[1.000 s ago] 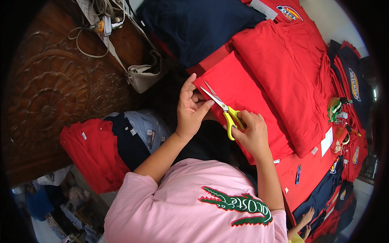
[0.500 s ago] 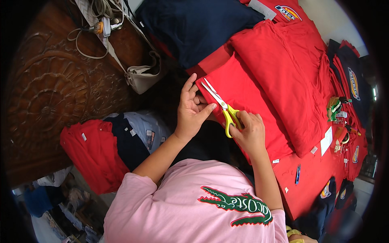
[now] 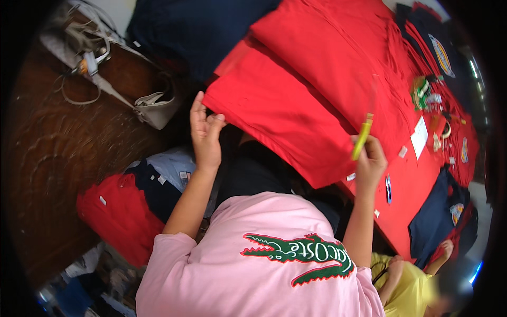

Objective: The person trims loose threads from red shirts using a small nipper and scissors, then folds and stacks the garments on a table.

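My right hand (image 3: 371,159) is closed on a pair of scissors with yellow handles (image 3: 362,140). The scissors are lifted over the red cloth, and their blades are smeared by motion. At the left corner of a folded red garment (image 3: 274,108), my left hand (image 3: 206,138) rests by the edge with its fingers stretched and the thumb apart. Its fingertips touch or nearly touch the cloth. The garment lies on the red-covered table (image 3: 398,211), its near edge jutting over my lap. A larger heap of red garments (image 3: 332,58) lies behind it.
Navy garments (image 3: 195,37) are piled at the back left. Beside me sits a stack of folded clothes (image 3: 119,206). A beige bag (image 3: 156,108) lies against carved wood. A blue pen (image 3: 388,188) and a white paper (image 3: 419,138) are on the table. A person in yellow (image 3: 404,285) works at lower right.
My right hand has moved right with the scissors, away from the garment's left corner. The view has shifted. My left hand stays by that corner, and more of the person in yellow shows.
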The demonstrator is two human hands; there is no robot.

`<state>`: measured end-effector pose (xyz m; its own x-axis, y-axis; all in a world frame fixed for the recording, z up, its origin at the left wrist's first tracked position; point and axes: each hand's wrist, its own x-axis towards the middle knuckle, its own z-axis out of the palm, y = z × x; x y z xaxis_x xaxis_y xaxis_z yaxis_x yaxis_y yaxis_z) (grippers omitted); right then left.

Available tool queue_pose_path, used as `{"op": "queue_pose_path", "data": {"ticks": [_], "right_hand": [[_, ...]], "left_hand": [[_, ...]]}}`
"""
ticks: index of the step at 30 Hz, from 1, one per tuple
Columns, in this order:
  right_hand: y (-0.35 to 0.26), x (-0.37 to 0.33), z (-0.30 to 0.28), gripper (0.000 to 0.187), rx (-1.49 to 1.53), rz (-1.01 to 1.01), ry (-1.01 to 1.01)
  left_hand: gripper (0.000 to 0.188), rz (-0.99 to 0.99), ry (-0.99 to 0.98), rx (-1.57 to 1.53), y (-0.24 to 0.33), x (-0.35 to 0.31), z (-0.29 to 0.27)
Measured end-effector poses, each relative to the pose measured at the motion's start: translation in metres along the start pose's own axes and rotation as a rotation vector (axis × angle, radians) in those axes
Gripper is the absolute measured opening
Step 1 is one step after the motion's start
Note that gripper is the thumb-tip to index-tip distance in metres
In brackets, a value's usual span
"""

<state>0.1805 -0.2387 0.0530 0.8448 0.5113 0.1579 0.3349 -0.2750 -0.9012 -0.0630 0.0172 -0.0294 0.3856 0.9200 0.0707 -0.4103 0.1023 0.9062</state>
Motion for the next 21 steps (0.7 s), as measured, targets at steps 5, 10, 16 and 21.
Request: {"op": "queue_pose_path", "data": {"ticks": [5, 10, 16, 21], "right_hand": [[0.061, -0.026, -0.142, 0.020, -0.547, 0.323, 0.335], [0.089, -0.058, -0.210, 0.037, -1.136, 0.428, 0.349], [0.109, -0.067, -0.221, 0.036, -1.180, 0.378, 0.432], [0.034, -0.065, -0.087, 0.062, -0.530, -0.335, 0.101]], "left_hand": [[0.065, -0.084, -0.015, 0.003, -0.015, 0.000, 0.002], [0.069, -0.198, 0.108, 0.009, -0.031, 0.004, 0.002], [0.042, -0.445, 0.023, -0.088, -0.043, 0.020, -0.023], [0.039, -0.467, -0.113, -0.004, 0.014, 0.028, 0.013]]}}
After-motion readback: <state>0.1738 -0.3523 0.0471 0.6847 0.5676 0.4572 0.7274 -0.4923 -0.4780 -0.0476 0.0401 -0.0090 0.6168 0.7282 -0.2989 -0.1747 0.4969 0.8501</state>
